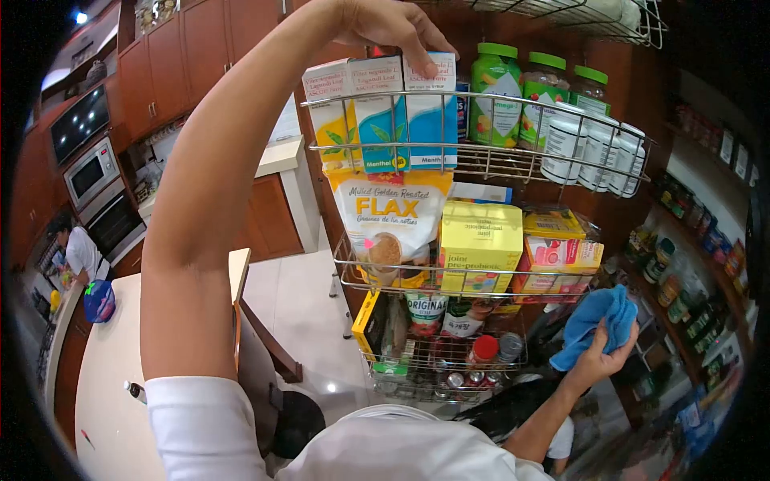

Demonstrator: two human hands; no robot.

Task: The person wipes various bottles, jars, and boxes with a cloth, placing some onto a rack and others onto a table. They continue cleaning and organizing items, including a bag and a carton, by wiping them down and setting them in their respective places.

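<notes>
Low and close, the right hand point(597, 357) is bunched tight around a blue cloth point(597, 325), just off the right edge of the lower wire baskets, with open floor to the left. Higher up, the left hand point(393, 28) reaches over the top basket rim point(481, 98), fingers curled onto the top of a blue box point(429, 104) standing upright beside two like it. Green-lidded jars point(541, 88) and white bottles point(597, 148) crowd its right. Below sit a flax bag point(389, 216) and a yellow box point(480, 240). A person point(80, 252) works far left.
</notes>
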